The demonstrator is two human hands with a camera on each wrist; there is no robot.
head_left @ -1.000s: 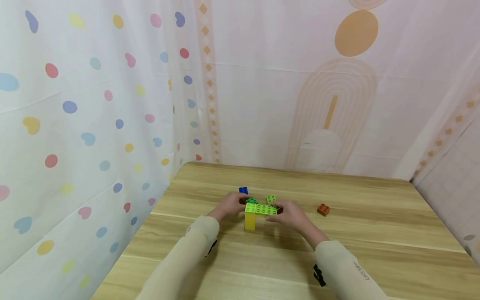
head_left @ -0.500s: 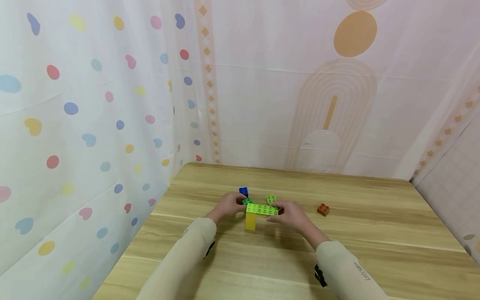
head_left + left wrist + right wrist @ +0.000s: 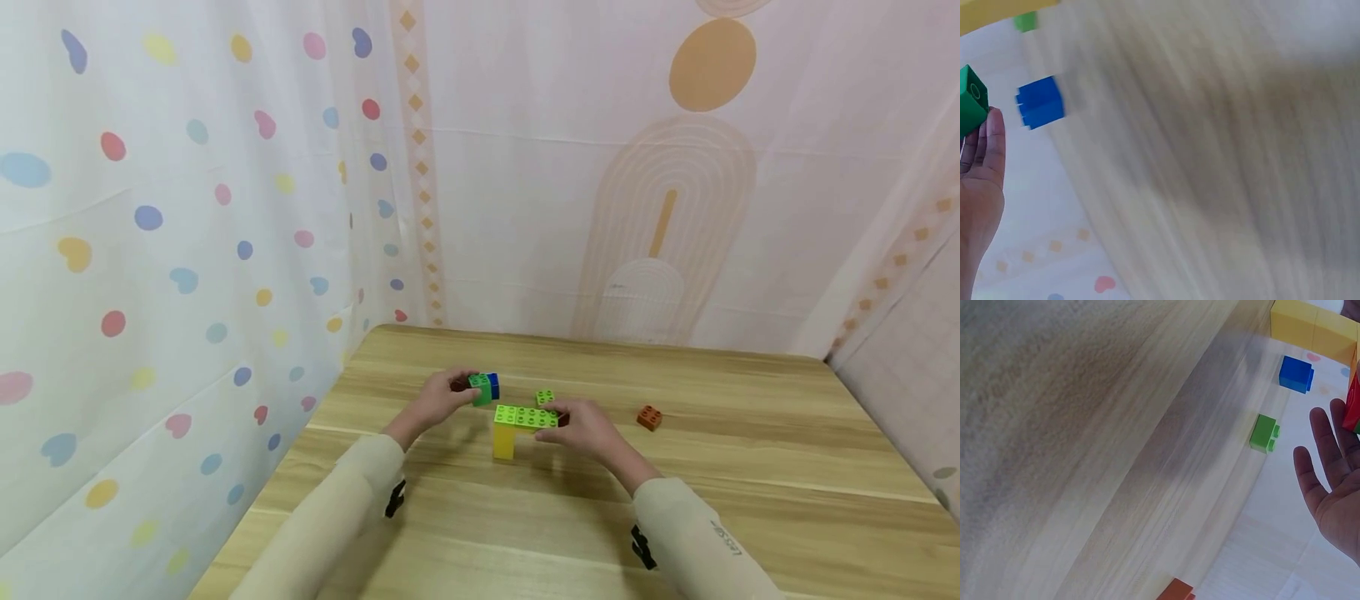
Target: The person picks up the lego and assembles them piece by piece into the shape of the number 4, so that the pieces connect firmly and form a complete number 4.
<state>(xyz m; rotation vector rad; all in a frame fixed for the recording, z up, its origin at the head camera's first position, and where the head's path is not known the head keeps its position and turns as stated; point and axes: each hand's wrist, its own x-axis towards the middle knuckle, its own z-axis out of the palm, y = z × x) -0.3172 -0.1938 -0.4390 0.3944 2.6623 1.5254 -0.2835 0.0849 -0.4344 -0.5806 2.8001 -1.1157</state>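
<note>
In the head view, my left hand (image 3: 438,398) pinches a dark green toy brick (image 3: 480,390) above the table. This brick (image 3: 971,100) shows its hollow underside at my fingertips in the left wrist view. My right hand (image 3: 587,429) grips the right end of a brick structure. It has a yellow upright (image 3: 503,442) at its left and studded lime-green bricks (image 3: 536,418) across the top. A red brick (image 3: 1353,403) shows at my fingers in the right wrist view, where the last fingers are spread. The right thumb is outside that view.
Behind the green brick lies a blue brick (image 3: 1041,103). A small lime-green brick (image 3: 545,396) is behind the structure, and an orange-brown brick (image 3: 649,417) is to its right. Patterned curtains (image 3: 510,208) hang beyond the wooden table (image 3: 750,467).
My left hand has moved left and away from the structure with the dark green brick, which now partly covers the blue one. My right hand keeps its hold with hardly any movement.
</note>
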